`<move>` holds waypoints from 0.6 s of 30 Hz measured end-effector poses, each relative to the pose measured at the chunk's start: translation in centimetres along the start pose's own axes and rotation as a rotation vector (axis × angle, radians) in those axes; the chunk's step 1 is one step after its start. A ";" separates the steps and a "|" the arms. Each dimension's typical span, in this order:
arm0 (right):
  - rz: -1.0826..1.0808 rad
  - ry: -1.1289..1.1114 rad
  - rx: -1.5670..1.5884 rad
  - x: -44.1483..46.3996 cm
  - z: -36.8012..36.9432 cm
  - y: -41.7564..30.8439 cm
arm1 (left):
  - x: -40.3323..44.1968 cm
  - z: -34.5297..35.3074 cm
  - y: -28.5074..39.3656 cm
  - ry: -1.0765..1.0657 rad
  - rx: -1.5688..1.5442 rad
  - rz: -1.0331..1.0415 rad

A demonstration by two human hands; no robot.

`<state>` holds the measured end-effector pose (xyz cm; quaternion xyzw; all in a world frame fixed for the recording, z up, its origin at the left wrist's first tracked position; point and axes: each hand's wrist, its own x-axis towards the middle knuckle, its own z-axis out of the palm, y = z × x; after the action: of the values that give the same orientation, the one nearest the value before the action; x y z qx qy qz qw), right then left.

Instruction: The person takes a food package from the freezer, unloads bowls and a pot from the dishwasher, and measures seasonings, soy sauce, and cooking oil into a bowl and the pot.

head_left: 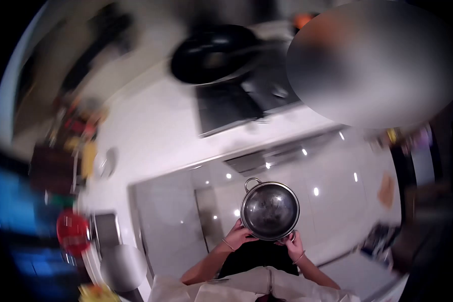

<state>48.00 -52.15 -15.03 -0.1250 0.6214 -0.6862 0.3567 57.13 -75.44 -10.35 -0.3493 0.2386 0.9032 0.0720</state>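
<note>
A round stainless steel pot point(270, 210) is held in front of my body, above the floor. It has a loop handle point(252, 184) at its far left side, and its inside looks dark and shiny. My left hand point(238, 234) is closed on the pot's near left rim. At the near right side, my right hand point(294, 244) grips the pot by the other handle, which the fingers partly hide. Whether anything lies in the pot I cannot tell.
A white counter point(151, 146) runs along the left and far side. A black wok point(214, 53) sits on the dark stove point(229, 108). On the left are a red container point(73, 232) and a sink point(107, 231). Tiled floor point(337, 201) lies beyond the pot. Much is motion-blurred.
</note>
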 end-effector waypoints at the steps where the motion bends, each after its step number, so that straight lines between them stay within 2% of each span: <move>1: -0.024 -0.078 -0.033 0.6 0.6 -0.8 | -2.0 -0.1 -0.1 0.050 0.015 0.058; 3: -0.056 -0.272 -0.001 2.3 2.1 -4.1 | -6.0 1.0 0.0 0.119 -0.118 0.250; 5: -0.056 -0.340 -0.061 3.6 3.9 -4.4 | -10.3 1.9 0.2 0.233 -0.227 0.416; 7: 0.127 -0.472 0.014 4.3 8.6 -10.7 | -13.3 2.3 0.2 0.315 -0.280 0.607; 8: -0.061 -0.447 -0.131 5.8 9.7 -8.4 | -14.6 1.9 0.5 0.372 -0.301 0.681; 11: 0.066 -0.634 -0.076 4.5 17.4 -13.2 | -19.8 0.8 0.5 0.478 -0.414 0.872; 12: 0.112 -0.692 -0.038 4.6 19.2 -12.5 | -21.0 0.0 0.6 0.510 -0.472 0.960; 14: 0.038 -0.723 -0.100 4.2 23.7 -12.9 | -23.1 -1.5 1.4 0.569 -0.592 1.063; 15: 0.077 -0.703 -0.094 3.8 26.3 -13.4 | -24.1 -2.4 1.9 0.590 -0.617 1.095; 16: 0.111 -0.773 -0.068 4.7 27.7 -11.4 | -25.1 -3.4 2.5 0.611 -0.640 1.120; 18: 0.035 -0.787 -0.162 5.2 31.7 -10.8 | -26.5 -6.2 3.7 0.641 -0.648 1.145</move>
<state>60.16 -79.96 -0.09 -0.3952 0.4914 -0.5286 0.5682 79.53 -80.75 4.73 -0.4208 0.1139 0.6779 -0.5920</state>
